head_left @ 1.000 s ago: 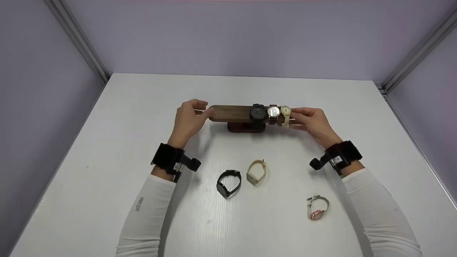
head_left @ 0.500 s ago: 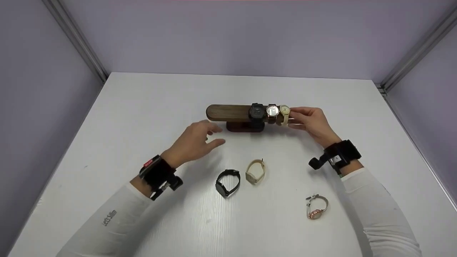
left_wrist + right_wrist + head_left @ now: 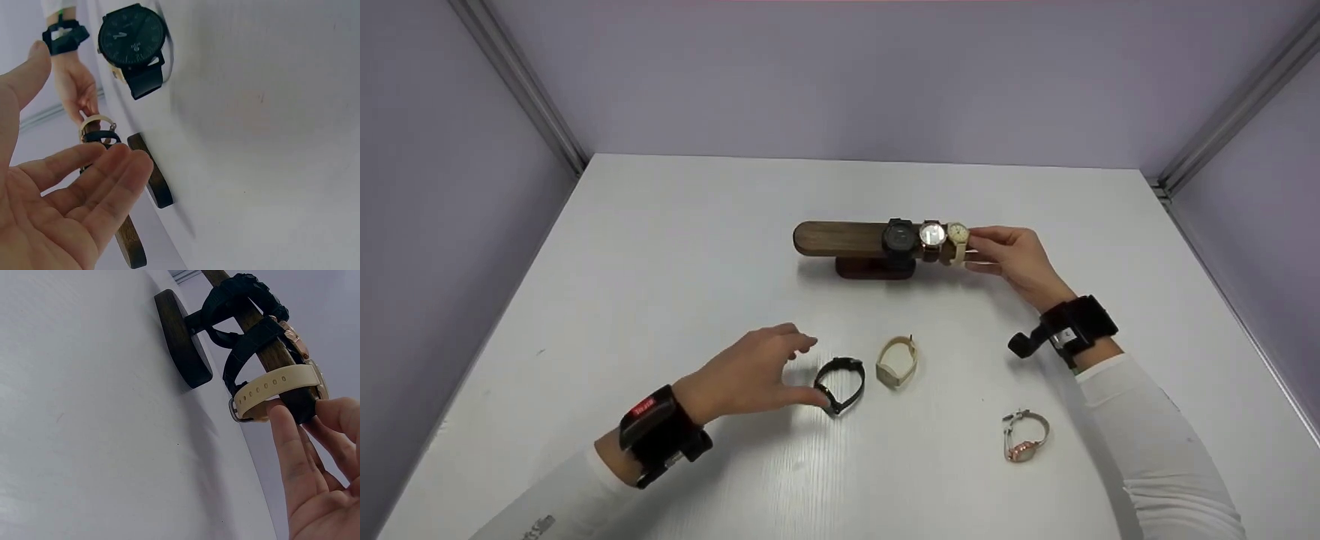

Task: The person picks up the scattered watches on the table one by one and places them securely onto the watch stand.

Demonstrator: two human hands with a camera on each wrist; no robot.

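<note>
The left hand (image 3: 750, 373), fingers loosely spread, reaches toward the black round-faced wristwatch (image 3: 838, 384) lying near the surface's middle. The right hand (image 3: 1014, 257) pinches the end of the dark wooden watch stand (image 3: 840, 238). Pinching the strap loop, not the face, would likely lift it cleanly.

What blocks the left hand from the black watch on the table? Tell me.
Nothing visible does. The left hand is open just left of the black watch, fingertips almost at its strap; the cream watch lies on the far side.
</note>
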